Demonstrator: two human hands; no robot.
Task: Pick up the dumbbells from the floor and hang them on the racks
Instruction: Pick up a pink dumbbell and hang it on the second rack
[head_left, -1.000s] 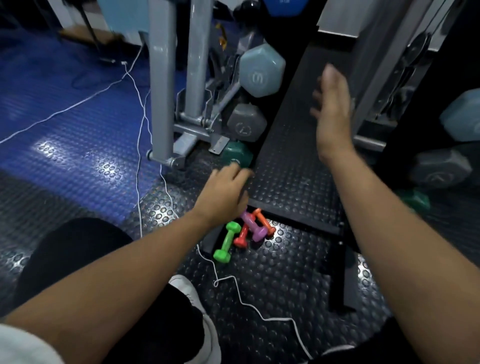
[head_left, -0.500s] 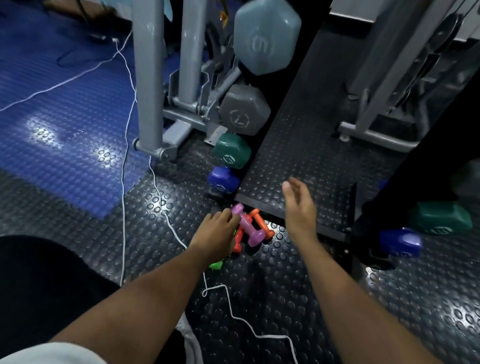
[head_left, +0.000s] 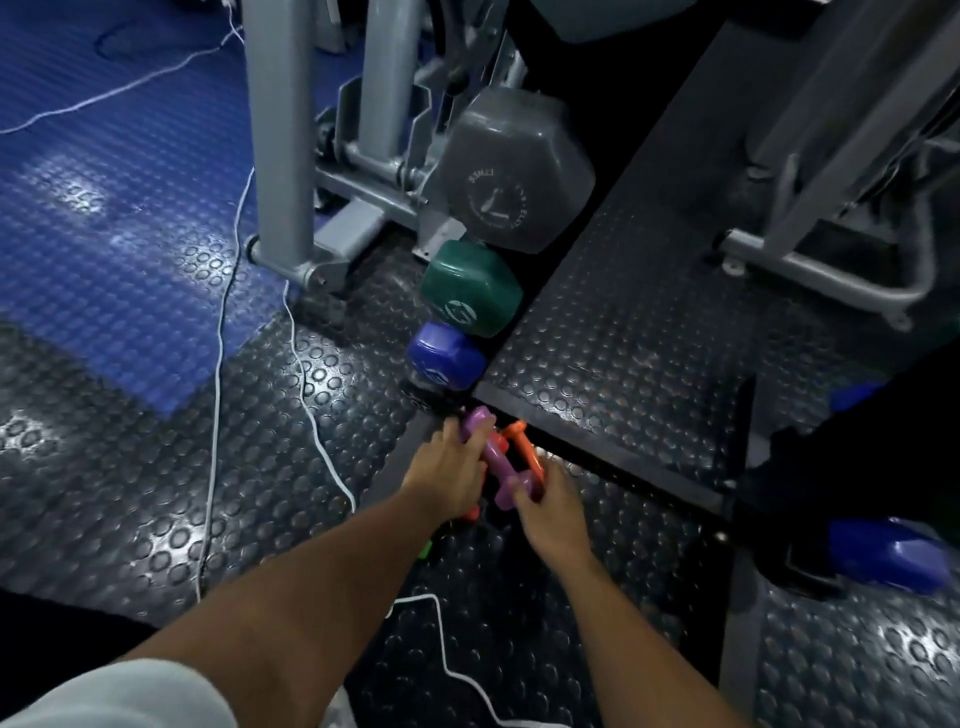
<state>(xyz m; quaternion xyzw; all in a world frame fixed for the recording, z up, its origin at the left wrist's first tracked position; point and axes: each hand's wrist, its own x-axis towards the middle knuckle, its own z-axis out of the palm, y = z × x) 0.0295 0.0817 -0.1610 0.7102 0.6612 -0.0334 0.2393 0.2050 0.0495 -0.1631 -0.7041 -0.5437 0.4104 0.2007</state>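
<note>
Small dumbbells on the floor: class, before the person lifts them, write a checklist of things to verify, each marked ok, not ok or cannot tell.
1. Left hand on the purple dumbbell: ok, fingers lie over it.
2. Right hand on the orange dumbbell: ok, fingers reach its near end.
3. Grips firm enough to lift: cannot tell, the hands hide the handles.
4. Green dumbbell accounted for: not ok, only a sliver shows under the left forearm.
5. White cable clear of the dumbbells: ok, it lies to their left.

Both arms extended down; left hand (head_left: 451, 474) and right hand (head_left: 549, 503) curled (fingers gripping).
</note>
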